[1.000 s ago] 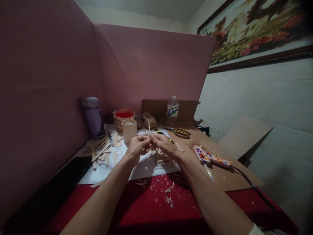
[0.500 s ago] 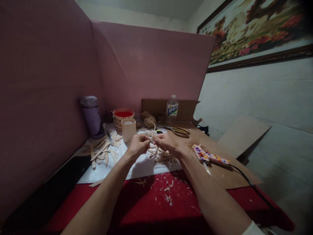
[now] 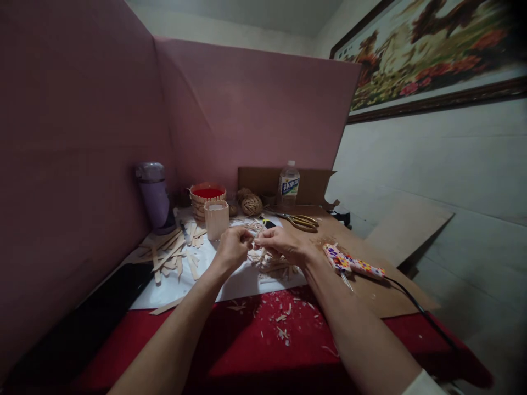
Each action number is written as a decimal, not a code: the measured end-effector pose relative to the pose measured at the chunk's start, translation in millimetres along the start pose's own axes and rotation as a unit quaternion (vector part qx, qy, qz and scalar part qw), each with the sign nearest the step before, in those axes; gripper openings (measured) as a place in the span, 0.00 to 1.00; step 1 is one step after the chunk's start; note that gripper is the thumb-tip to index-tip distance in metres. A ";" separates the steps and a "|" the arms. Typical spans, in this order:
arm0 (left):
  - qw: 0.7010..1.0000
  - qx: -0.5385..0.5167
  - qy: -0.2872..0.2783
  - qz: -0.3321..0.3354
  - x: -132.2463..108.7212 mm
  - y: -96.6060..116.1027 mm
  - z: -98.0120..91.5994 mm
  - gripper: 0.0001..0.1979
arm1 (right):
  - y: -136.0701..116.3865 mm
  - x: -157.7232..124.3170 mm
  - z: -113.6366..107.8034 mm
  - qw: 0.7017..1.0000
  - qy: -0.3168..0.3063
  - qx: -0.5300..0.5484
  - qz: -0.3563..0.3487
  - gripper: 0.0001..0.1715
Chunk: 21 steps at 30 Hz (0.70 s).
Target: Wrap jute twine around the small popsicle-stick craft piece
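Just in front of the small wooden-stick cup (image 3: pixel 217 220), my left hand (image 3: pixel 234 247) is closed in a pinch. My right hand (image 3: pixel 280 241) meets it fingertip to fingertip, also pinching. Between them is a thin, pale strand of twine (image 3: pixel 256 237), mostly hidden by the fingers. Beneath the hands lies a heap of wood scraps and shavings (image 3: pixel 275 266) on white paper (image 3: pixel 234 285). Behind them sits a ball of twine (image 3: pixel 251 205). Left of it stands a larger stick-covered container (image 3: pixel 208 192) with a red inside.
Loose craft sticks (image 3: pixel 167 252) and a utility knife (image 3: pixel 185 232) lie left, near a purple bottle (image 3: pixel 155 197). Scissors (image 3: pixel 302 221) and a patterned glue gun (image 3: pixel 354 263) with a black cord rest on cardboard (image 3: pixel 382 299). A clear bottle (image 3: pixel 289 184) stands behind.
The twine end that stuck up above my right fingers no longer shows. Both hands have shifted slightly, the fingertips now drawn lower and closer together.
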<state>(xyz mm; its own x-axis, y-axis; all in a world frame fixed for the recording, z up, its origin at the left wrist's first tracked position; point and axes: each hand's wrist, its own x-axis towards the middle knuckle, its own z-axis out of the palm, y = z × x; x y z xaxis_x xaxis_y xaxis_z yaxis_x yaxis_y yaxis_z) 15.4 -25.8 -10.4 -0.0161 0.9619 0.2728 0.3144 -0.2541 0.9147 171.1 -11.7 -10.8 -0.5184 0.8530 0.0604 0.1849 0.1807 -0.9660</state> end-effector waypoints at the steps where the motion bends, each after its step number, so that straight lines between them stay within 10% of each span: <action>1: 0.999 0.039 0.009 0.032 0.2 0.1 -1.5 0.03 | 0.1 0.4 0.6 1.000 0.012 0.001 0.000 0.17; 7: 0.983 0.145 -0.015 0.111 -0.7 -0.7 -3.0 0.08 | -0.3 4.5 4.3 0.992 0.125 0.026 -0.016 0.14; 12: 0.967 0.167 -0.097 0.166 -10.8 0.2 3.2 0.09 | 2.2 7.2 5.0 0.989 0.095 0.111 -0.006 0.16; 21: 0.998 -0.018 0.011 0.064 -4.7 8.7 -0.9 0.07 | -1.3 4.3 7.4 0.997 0.022 0.058 -0.039 0.14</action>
<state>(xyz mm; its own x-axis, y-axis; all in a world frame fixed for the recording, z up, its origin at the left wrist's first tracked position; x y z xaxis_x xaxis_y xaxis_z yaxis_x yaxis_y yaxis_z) 17.4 -32.7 -3.5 0.0004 0.9191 0.3941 0.2800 -0.3784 0.8823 162.4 -11.9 -11.1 -0.4894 0.8600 0.1444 0.0461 0.1909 -0.9805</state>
